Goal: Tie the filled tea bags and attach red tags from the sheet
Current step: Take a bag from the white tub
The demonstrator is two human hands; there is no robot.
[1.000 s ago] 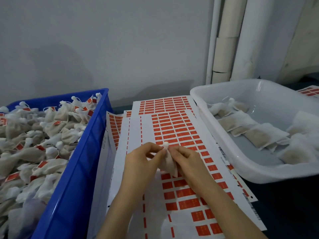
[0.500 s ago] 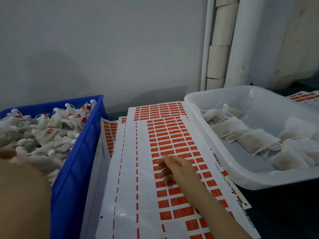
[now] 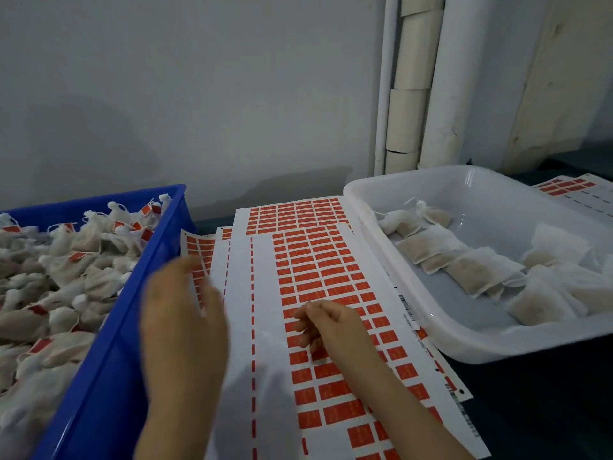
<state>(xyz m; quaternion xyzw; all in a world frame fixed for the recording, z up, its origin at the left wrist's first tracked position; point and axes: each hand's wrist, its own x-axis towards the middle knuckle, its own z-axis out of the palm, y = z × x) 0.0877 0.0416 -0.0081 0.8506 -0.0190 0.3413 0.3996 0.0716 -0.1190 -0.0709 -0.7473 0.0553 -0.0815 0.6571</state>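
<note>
Hovering over the top tag sheet [image 3: 335, 293], the right hand [image 3: 331, 327] has its fingers loosely curled, fingertips close to the red tags [image 3: 318, 280]; whether it pinches a tag I cannot tell. The left hand [image 3: 182, 313] (blurred) is beside the blue crate [image 3: 109, 360], fingers relaxed and extended, holding nothing visible. At least three tag sheets lie stacked between the two bins, with one more behind the white tub [image 3: 447, 340] at the far right. Tied, tagged tea bags [image 3: 66, 260] fill the crate, too many to count. Roughly eight untied filled bags [image 3: 477, 270] lie in the tub.
</note>
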